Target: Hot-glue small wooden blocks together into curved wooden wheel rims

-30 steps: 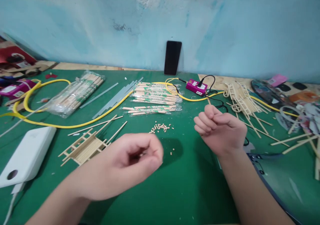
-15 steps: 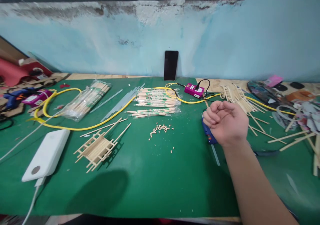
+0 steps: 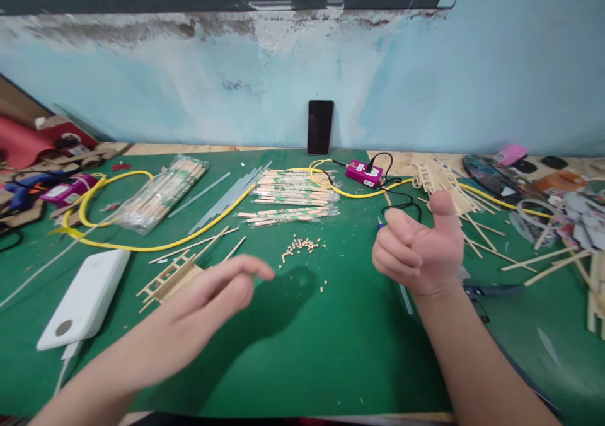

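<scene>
Your left grip (image 3: 212, 293) is loose and open, with nothing visible in it, and its fingertips stop just short of the scatter of small wooden pieces (image 3: 300, 248). Under that hand, the ladder-like stick frame (image 3: 172, 279) is partly hidden, with a white power bank (image 3: 82, 297) just to its left. Your right grip (image 3: 418, 253) hangs well to the right of the pieces, fingers half curled and thumb raised, also showing nothing held. A small blue object (image 3: 379, 225) barely shows at its left edge, too hidden to identify, and pliers (image 3: 486, 291) lie just beyond your right wrist. Behind the pieces are bundled wrapped chopsticks (image 3: 293, 196) and a yellow cable (image 3: 155, 246). The green mat (image 3: 359, 363) runs nearly to the bottom of the view, and both forearms are cut off there.
</scene>
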`<state>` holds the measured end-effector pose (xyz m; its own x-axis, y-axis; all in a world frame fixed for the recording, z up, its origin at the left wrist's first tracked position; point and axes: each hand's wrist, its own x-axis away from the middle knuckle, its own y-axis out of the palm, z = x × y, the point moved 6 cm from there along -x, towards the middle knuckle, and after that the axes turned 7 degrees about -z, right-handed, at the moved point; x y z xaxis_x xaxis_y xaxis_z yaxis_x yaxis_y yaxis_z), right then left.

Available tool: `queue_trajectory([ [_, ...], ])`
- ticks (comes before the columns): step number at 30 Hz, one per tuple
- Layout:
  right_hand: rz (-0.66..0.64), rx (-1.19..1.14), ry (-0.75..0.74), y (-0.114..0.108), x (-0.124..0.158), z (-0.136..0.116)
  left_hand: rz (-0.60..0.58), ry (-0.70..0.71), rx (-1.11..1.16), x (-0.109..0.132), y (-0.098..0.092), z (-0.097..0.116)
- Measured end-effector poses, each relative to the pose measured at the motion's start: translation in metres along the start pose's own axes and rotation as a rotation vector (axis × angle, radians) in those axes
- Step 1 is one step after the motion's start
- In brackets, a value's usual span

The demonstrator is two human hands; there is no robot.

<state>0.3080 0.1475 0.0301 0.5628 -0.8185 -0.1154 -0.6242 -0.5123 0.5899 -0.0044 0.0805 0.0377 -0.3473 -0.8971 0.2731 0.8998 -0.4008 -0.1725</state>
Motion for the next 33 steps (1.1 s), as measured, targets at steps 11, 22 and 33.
queue_trajectory([
  [11,0.553,0.980,-0.281,0.003,-0.001,0.005,-0.160,-0.084,0.962,-0.161,0.110,0.025],
  [22,0.504,1.320,-0.107,0.011,-0.009,0.031,-0.187,0.133,0.922,-0.134,0.114,0.022],
  [33,0.479,0.408,-0.009,0.001,-0.008,0.033,0.294,0.203,0.592,-0.146,0.070,0.000],
])
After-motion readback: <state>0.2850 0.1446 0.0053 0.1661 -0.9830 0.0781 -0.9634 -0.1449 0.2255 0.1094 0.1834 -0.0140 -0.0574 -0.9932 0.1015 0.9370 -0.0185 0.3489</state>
